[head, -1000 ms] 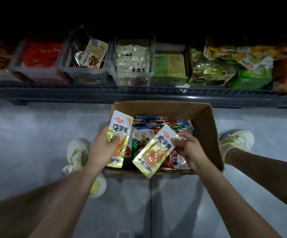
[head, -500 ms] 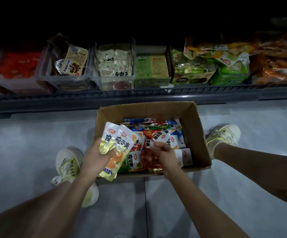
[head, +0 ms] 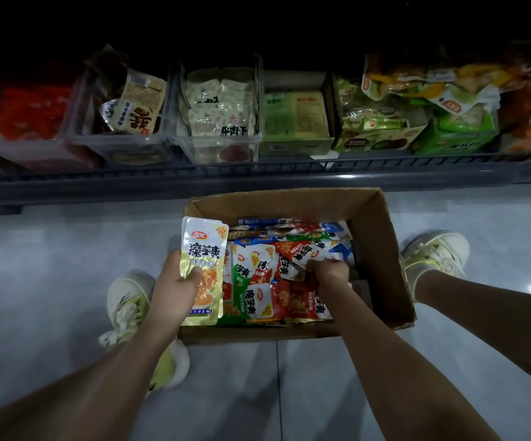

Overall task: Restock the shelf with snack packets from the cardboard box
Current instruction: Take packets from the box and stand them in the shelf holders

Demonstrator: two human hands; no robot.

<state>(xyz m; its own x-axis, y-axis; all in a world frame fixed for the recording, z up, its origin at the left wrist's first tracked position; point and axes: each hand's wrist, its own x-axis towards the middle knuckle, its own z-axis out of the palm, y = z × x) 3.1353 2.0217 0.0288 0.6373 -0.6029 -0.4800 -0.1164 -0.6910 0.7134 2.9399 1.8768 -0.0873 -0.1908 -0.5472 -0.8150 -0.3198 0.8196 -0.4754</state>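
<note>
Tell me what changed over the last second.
The right hand passed its packet to the left hand, which now holds both yellow packets stacked. The right hand then dropped into the cardboard box and grips a red packet there. Box and shelf stayed put.

R hand (head: 329, 275) no longer has its yellow pkt: that one's now stacked w/ the other in my L hand (head: 175, 291), so two yellow packets (head: 202, 249) there, held upright. R hand has gone down into the cardboard box (head: 381, 249), fingers (head: 316, 265) curled on a red-white packet (head: 305, 251) in the pile.
</note>
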